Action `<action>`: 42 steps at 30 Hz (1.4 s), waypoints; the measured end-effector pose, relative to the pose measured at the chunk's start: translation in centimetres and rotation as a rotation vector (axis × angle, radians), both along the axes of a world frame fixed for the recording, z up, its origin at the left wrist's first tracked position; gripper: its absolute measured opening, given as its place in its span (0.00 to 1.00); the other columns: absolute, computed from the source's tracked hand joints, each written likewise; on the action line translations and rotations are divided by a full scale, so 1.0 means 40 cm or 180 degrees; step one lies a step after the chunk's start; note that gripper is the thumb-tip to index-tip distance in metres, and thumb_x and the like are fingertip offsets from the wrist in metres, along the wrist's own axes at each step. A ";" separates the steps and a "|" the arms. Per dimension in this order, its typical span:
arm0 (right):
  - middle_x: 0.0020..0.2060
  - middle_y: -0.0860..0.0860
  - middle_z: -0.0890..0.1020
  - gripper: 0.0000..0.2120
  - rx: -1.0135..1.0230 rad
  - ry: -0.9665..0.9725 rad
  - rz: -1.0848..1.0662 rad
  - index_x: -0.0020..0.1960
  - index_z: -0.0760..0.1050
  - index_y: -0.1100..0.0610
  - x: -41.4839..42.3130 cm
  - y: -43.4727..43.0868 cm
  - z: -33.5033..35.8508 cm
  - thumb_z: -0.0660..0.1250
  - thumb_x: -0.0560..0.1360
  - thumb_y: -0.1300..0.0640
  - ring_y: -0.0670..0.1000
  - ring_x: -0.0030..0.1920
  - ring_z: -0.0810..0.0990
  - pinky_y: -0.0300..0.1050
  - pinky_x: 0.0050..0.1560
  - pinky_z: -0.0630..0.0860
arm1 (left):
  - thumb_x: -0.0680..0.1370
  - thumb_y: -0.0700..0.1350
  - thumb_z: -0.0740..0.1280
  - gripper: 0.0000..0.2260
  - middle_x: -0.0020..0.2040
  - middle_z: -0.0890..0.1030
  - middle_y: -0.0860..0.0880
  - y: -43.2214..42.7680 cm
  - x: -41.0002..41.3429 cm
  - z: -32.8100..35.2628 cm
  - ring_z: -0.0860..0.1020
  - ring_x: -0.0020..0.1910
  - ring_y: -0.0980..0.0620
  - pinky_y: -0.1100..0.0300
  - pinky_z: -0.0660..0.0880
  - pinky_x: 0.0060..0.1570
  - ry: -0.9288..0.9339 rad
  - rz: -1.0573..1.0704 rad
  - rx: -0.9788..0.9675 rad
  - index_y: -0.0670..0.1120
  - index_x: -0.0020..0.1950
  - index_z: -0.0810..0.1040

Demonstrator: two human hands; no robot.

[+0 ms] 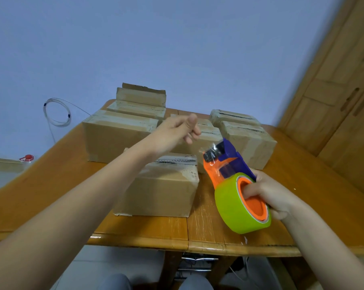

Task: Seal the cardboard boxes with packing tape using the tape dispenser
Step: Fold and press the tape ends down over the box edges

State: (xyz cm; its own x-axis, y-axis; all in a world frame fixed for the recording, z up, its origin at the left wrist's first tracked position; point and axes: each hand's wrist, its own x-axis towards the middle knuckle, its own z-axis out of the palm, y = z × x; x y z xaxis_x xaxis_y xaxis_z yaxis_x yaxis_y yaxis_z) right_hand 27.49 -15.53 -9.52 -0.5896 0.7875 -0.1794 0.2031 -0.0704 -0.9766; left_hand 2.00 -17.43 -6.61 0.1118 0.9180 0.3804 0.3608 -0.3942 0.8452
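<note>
From the head camera, a glossy orange-brown wooden desk (pixel 51 185) carries a cluster of brown cardboard boxes. The nearest cardboard box (pixel 162 189) sits close to the front edge, with a strip of clear tape and a dark seam across its top. Behind it to the left stands a larger box (pixel 114 137), and a stack of flatter boxes (pixel 141 99) is at the back, against the pale blue wall. Two more taped boxes (pixel 250 143) lie to the right. The left hand (pixel 176 130) is raised above the middle of the cluster. Its fingers are curled and the thumb is close to the forefinger. It is blurred, so I cannot tell whether it pinches anything. The right hand (pixel 268 197) grips the orange and blue plastic tape dispenser (pixel 225 164), with fingers tucked inside the orange core of its lime-green tape roll (pixel 235 210). The dispenser is held in the air just right of the nearest box, nose pointing toward the boxes. A coil of clear tubing (pixel 56 111) hangs on the wall, and a wooden cabinet (pixel 333 91) stands at the right.
</note>
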 end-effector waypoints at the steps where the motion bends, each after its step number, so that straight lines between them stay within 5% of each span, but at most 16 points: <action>1: 0.37 0.60 0.80 0.23 -0.0036 0.0058 -0.0033 0.49 0.75 0.62 0.004 0.003 -0.001 0.65 0.55 0.71 0.56 0.33 0.81 0.47 0.33 0.79 | 0.66 0.75 0.53 0.33 0.43 0.81 0.55 -0.004 -0.001 -0.010 0.79 0.43 0.57 0.59 0.76 0.52 0.0106 -0.0125 -0.0034 0.49 0.48 0.77; 3: 0.37 0.60 0.81 0.23 -0.0079 0.0125 -0.0095 0.50 0.75 0.62 0.006 0.010 -0.003 0.66 0.55 0.71 0.56 0.34 0.82 0.47 0.33 0.80 | 0.63 0.77 0.61 0.34 0.44 0.81 0.55 -0.010 0.006 -0.024 0.79 0.42 0.57 0.60 0.76 0.52 0.0262 -0.0305 -0.0149 0.48 0.49 0.77; 9: 0.40 0.61 0.81 0.25 -0.0075 0.0072 -0.0092 0.52 0.75 0.61 0.007 0.008 -0.002 0.67 0.55 0.70 0.57 0.36 0.82 0.48 0.35 0.80 | 0.68 0.57 0.73 0.17 0.40 0.79 0.50 -0.016 0.047 -0.019 0.75 0.39 0.53 0.55 0.73 0.43 0.0424 -0.0392 -0.0051 0.46 0.46 0.76; 19: 0.41 0.60 0.82 0.24 -0.0093 0.0083 -0.0093 0.53 0.74 0.61 0.019 0.000 -0.003 0.67 0.56 0.69 0.56 0.38 0.82 0.49 0.36 0.80 | 0.73 0.37 0.72 0.06 0.38 0.79 0.53 -0.015 0.069 0.002 0.76 0.39 0.56 0.64 0.76 0.44 0.0010 -0.0578 -0.0140 0.46 0.42 0.78; 42: 0.39 0.60 0.81 0.22 -0.0021 0.0169 -0.0060 0.50 0.75 0.61 0.035 -0.021 0.015 0.66 0.56 0.70 0.56 0.36 0.82 0.47 0.35 0.80 | 0.70 0.36 0.74 0.07 0.37 0.81 0.51 -0.005 0.067 -0.003 0.78 0.39 0.55 0.61 0.77 0.46 -0.0022 -0.0566 -0.0115 0.46 0.38 0.79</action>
